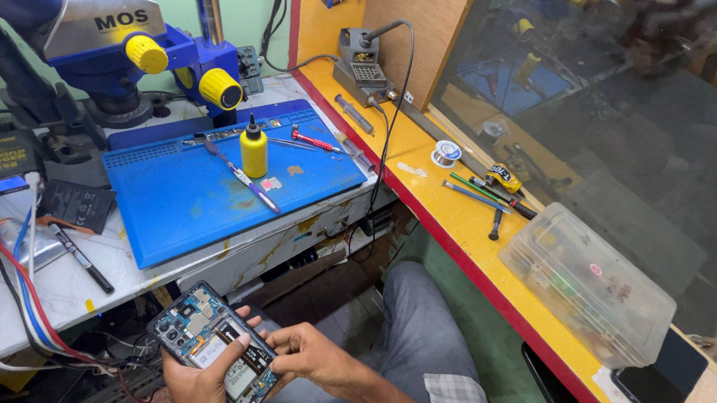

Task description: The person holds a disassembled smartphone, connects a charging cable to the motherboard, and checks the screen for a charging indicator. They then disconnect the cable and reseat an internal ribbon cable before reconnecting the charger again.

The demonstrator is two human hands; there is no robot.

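Observation:
An opened smartphone (pixel 209 339) with its back cover off shows circuit boards and a dark battery area. My left hand (pixel 194 390) grips it from below, low in the view over my lap. My right hand (pixel 310 358) rests against the phone's right edge, fingers curled with the fingertips on the lower part of its exposed inside. Whether something small is pinched in those fingers cannot be made out.
A blue work mat (pixel 168 209) on the bench carries a yellow bottle (pixel 253 150), tweezers and a purple-handled tool (pixel 251 187). A blue microscope (pixel 130 54) stands behind. A yellow counter (pixel 450 212) to the right holds a soldering station (pixel 361 60), screwdrivers and a clear plastic box (pixel 587 283). Cables hang at the left.

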